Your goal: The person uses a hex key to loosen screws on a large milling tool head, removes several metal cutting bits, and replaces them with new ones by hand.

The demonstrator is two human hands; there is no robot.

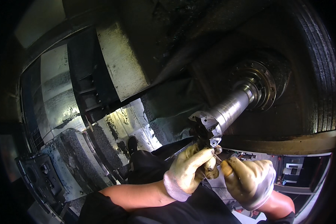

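R hand [252, 182] clamped on orange handle [226, 168], partly hidden by fingers; L hand [188, 167] curled by cutter [208, 121], can't tell what's gripped; hands close but apart.

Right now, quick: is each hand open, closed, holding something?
Left hand: fingers curled by the milling cutter; grip can't be told.
Right hand: closed on an orange-handled screwdriver.

work gloves [252, 183]: cream, kinda blotched black | screwdriver handle [226, 168]: amber-orange | cutter arbor [232, 107]: plain silver | ribbed wall panel [317, 74]: grey stripes | trousers [147, 164]: solid black
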